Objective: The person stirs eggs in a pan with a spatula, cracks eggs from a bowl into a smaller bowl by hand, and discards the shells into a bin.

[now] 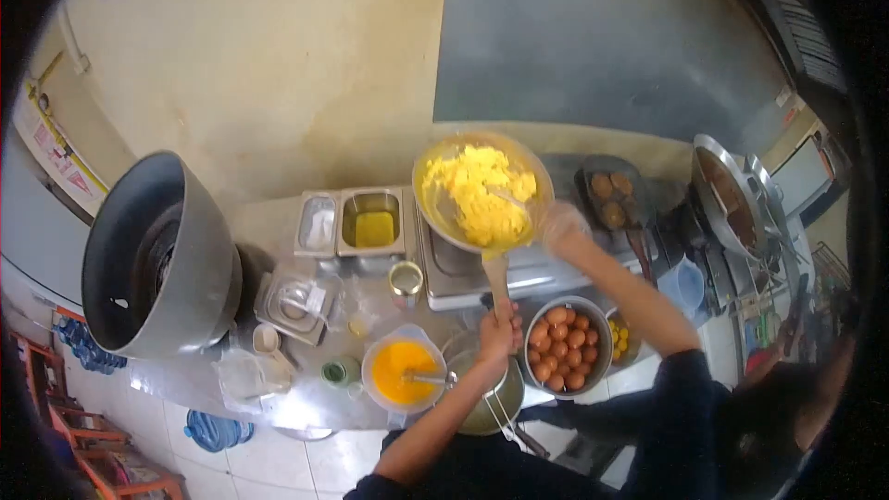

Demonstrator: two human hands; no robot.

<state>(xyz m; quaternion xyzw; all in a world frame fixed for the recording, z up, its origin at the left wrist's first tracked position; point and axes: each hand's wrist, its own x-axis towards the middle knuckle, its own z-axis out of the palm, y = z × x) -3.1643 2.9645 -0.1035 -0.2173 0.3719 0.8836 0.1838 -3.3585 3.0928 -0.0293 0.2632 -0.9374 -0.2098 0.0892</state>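
My left hand (pixel 500 331) is closed round the wooden handle (pixel 496 270) of a frying pan. The pan (pixel 429 213) is raised over the stove and tilted, and yellow scrambled eggs (pixel 482 187) lie in a heap inside it. At the pan's right rim my right hand (pixel 561 228), slightly blurred, is closed on a thin stirring utensil (pixel 508 197). That utensil reaches into the eggs, which hide its tip. Just below my left hand are a bowl of beaten egg (pixel 400 372) with a whisk (pixel 431 378) in it and a pot of brown eggs (pixel 561 350).
A dark pan with browned patties (pixel 611 187) sits on the stove's (pixel 454 268) right side. Steel containers (pixel 374 222), an open can (pixel 406 281) and a large grey pot (pixel 199 268) stand to the left. A person (pixel 787 407) is at the right edge.
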